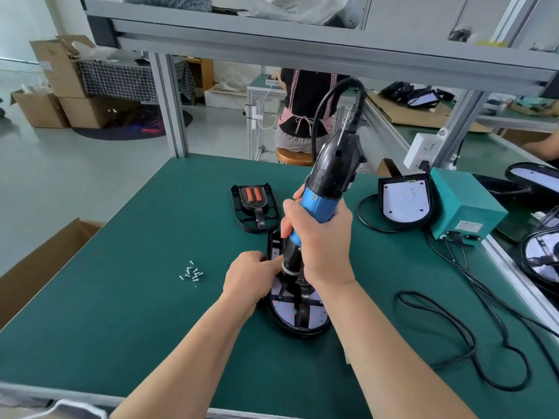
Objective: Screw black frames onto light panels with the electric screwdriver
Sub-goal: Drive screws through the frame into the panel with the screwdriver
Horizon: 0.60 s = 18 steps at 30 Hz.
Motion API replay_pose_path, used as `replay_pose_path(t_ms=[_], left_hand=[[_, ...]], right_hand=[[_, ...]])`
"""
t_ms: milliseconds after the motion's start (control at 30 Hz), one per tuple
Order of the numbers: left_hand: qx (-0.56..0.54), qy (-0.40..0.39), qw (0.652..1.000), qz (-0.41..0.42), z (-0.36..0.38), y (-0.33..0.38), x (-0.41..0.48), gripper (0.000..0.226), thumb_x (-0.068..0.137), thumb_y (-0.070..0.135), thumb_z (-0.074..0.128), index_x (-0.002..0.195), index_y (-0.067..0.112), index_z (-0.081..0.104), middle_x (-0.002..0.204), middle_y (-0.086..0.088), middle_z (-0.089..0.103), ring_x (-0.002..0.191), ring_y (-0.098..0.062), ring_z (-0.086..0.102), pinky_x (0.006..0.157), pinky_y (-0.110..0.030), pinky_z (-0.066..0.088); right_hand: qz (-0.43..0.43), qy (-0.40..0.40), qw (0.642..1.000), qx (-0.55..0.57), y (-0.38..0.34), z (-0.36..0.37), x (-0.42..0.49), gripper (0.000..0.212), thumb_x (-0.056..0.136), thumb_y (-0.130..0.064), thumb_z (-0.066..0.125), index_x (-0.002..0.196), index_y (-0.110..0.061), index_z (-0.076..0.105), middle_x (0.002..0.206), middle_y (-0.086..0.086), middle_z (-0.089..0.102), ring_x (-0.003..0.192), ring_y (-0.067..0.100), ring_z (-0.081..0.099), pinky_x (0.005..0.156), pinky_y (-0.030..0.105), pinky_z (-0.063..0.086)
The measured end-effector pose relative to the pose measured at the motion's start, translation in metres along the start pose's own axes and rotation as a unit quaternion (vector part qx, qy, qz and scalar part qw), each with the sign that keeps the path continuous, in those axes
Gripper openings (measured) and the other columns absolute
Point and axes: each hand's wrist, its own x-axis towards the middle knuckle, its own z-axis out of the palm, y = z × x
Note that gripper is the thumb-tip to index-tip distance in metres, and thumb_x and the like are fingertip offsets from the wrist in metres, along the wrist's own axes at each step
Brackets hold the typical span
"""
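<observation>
Green bench mat [127, 313]: right hand [320, 243] wrapped fully around the near-upright electric screwdriver [320, 195]; left hand [251, 276] pinches near its tip, over the framed light panel [298, 309].

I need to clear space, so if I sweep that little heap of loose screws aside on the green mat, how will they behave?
The screws are tiny, loose and unboxed, so they would probably scatter and roll. The flat mat shows no lip.
</observation>
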Motion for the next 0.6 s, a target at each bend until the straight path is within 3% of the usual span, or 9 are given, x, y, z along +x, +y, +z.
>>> replay_pose_path(t_ms=[167,267,333,400,533,600], left_hand=[[-0.01,-0.007,1.0,-0.007,-0.002,0.0,-0.001,0.043,0.057,0.048,0.061,0.061,0.017,0.032,0.049,0.008,0.036,0.052,-0.017,0.03,0.048,-0.026,0.022],[-0.01,-0.021,1.0,-0.005,-0.004,0.003,-0.006,0.052,0.055,0.06,0.063,0.063,0.017,0.035,0.056,0.004,0.04,0.056,-0.018,0.033,0.052,-0.028,0.024],[-0.01,-0.029,1.0,-0.005,-0.005,0.007,-0.008,0.061,0.051,0.068,0.065,0.064,0.018,0.033,0.058,0.004,0.037,0.057,-0.018,0.031,0.053,-0.029,0.023],[0.006,-0.024,1.0,-0.003,-0.006,0.008,-0.009,0.063,0.066,0.066,0.072,0.062,0.019,0.03,0.054,0.007,0.033,0.053,-0.016,0.03,0.051,-0.028,0.022],[0.065,0.031,0.997,0.029,-0.011,0.008,-0.018,0.061,0.09,0.066,0.053,0.06,0.017,0.032,0.054,0.005,0.039,0.054,-0.019,0.037,0.051,-0.029,0.028],[0.083,0.105,0.99,0.05,-0.023,0.001,-0.025,0.051,0.096,0.059,0.045,0.065,0.019,0.045,0.058,0.007,0.052,0.06,-0.019,0.051,0.056,-0.031,0.04]], right_hand=[[0.022,-0.014,1.0,0.002,-0.001,-0.009,-0.001,0.019,0.079,-0.007,0.067,0.096,-0.01,0.06,0.057,0.006,0.056,0.052,0.018,0.053,0.058,0.024,0.049],[0.028,-0.016,0.999,0.031,-0.009,-0.012,-0.003,0.023,0.079,-0.007,0.07,0.1,-0.011,0.062,0.061,0.006,0.056,0.054,0.02,0.055,0.059,0.026,0.05],[0.016,-0.01,0.999,0.045,-0.02,-0.016,-0.002,0.018,0.079,-0.005,0.07,0.094,-0.015,0.064,0.061,0.004,0.056,0.054,0.02,0.055,0.06,0.026,0.05],[-0.002,0.002,0.998,0.058,-0.035,-0.019,0.001,0.017,0.08,-0.005,0.07,0.081,-0.022,0.065,0.06,0.002,0.055,0.054,0.02,0.055,0.061,0.026,0.05],[-0.026,0.039,0.994,0.095,-0.06,-0.027,0.006,0.016,0.082,-0.005,0.068,0.093,-0.016,0.062,0.061,-0.001,0.054,0.054,0.018,0.052,0.061,0.027,0.049],[-0.02,0.075,0.99,0.115,-0.062,-0.034,0.004,0.018,0.084,-0.003,0.066,0.098,-0.012,0.059,0.063,-0.002,0.052,0.054,0.016,0.052,0.06,0.027,0.048]])
